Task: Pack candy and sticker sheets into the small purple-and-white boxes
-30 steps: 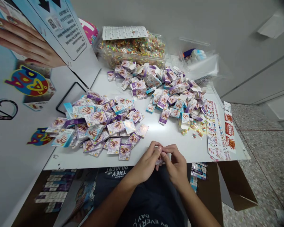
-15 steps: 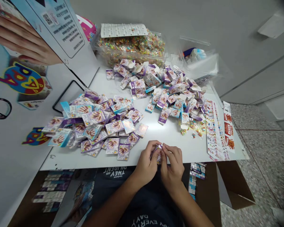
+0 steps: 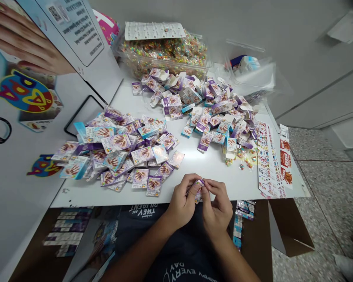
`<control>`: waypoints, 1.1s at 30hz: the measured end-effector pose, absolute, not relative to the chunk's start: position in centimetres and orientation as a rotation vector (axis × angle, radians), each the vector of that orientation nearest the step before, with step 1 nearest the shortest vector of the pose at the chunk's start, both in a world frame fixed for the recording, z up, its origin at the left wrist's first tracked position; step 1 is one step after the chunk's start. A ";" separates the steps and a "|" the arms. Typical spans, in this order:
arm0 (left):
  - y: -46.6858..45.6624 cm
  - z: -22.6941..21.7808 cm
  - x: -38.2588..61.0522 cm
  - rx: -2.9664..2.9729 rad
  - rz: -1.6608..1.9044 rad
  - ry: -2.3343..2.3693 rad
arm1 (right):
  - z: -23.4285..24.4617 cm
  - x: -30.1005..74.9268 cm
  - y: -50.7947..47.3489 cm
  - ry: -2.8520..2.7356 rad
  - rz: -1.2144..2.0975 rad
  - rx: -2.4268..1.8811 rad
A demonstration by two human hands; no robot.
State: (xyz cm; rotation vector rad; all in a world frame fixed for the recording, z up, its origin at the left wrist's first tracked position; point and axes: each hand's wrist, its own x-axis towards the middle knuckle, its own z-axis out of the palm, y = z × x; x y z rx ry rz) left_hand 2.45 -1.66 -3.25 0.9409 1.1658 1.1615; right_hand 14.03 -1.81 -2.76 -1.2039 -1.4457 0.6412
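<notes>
My left hand (image 3: 182, 199) and my right hand (image 3: 217, 205) meet at the near edge of the white table (image 3: 211, 172), both pinched on one small purple-and-white box (image 3: 199, 190) held between them. Most of that box is hidden by my fingers. To the left of my hands lies a heap of closed small boxes (image 3: 120, 150) printed with hands. Farther back, to the right, lies a second heap of small boxes (image 3: 206, 109), many with open flaps. A few loose colourful bits (image 3: 244, 158) lie near that heap's front edge.
A clear tub of colourful pieces (image 3: 164, 55) stands at the back with a white sheet on top. Another clear container (image 3: 250, 74) is at back right. Sticker strips (image 3: 272, 160) lie at the right edge. A large printed board (image 3: 32, 98) leans at left. A cardboard box (image 3: 282, 227) stands on the floor.
My hands have lifted the small box slightly and turned it, fingers shifting on its top end. The view has drifted a little; the heaps have not moved.
</notes>
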 end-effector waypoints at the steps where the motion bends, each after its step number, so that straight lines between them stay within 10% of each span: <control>1: -1.6 -3.1 2.3 0.962 1.152 1.163 | -2.7 14.0 -1.8 -1.429 0.710 -1.215; 19: -1.8 -1.4 -1.0 1.266 1.059 1.271 | -2.7 15.7 -1.4 -1.517 1.009 -1.150; 27: 2.3 2.4 -11.7 1.898 1.898 1.982 | -1.3 25.1 2.7 -1.647 0.107 -1.424; 33: 6.9 2.4 -20.4 2.218 1.284 2.341 | -0.5 37.1 10.1 -1.668 -0.279 -2.009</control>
